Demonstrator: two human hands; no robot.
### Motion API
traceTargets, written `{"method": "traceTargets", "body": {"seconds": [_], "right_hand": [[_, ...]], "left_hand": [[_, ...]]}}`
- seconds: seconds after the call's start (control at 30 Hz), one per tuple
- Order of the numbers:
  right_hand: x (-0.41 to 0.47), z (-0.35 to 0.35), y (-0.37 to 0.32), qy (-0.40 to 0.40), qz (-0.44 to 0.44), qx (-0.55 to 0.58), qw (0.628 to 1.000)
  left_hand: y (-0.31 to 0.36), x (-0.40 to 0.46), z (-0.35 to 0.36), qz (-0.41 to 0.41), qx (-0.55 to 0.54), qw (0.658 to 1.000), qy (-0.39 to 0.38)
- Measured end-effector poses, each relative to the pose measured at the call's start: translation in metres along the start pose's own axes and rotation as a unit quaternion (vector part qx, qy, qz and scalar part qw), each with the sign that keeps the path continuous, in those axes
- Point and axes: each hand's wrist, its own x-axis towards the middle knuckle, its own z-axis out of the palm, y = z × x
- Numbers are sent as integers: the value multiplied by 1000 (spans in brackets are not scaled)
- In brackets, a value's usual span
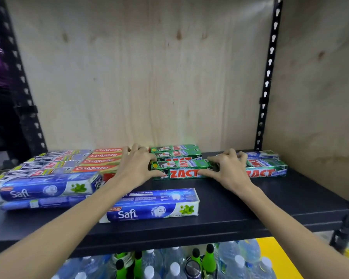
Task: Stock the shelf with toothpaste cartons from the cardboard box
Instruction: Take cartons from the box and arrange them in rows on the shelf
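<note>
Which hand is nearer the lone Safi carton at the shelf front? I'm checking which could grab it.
Left. The left hand is just behind the Safi carton; the right hand is farther right.

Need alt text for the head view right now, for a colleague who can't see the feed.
Both hands hold the ends of a green Zact carton on a dark shelf, left hand at its left end, right hand at its right. Colgate cartons and two stacked Safi cartons lie left; one Safi carton lies near the front edge.
</note>
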Motion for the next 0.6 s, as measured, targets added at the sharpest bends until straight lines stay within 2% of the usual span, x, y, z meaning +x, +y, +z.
{"method": "traceTargets", "body": {"seconds": [0.3,0.6], "right_hand": [[22,21,-8,-15,-39,-71,997],[23,24,-7,-8,-58,-103,993]], "left_hand": [[-14,23,14,-93,-59,994,-17],[-16,20,14,-113,-89,990,-4]]}}
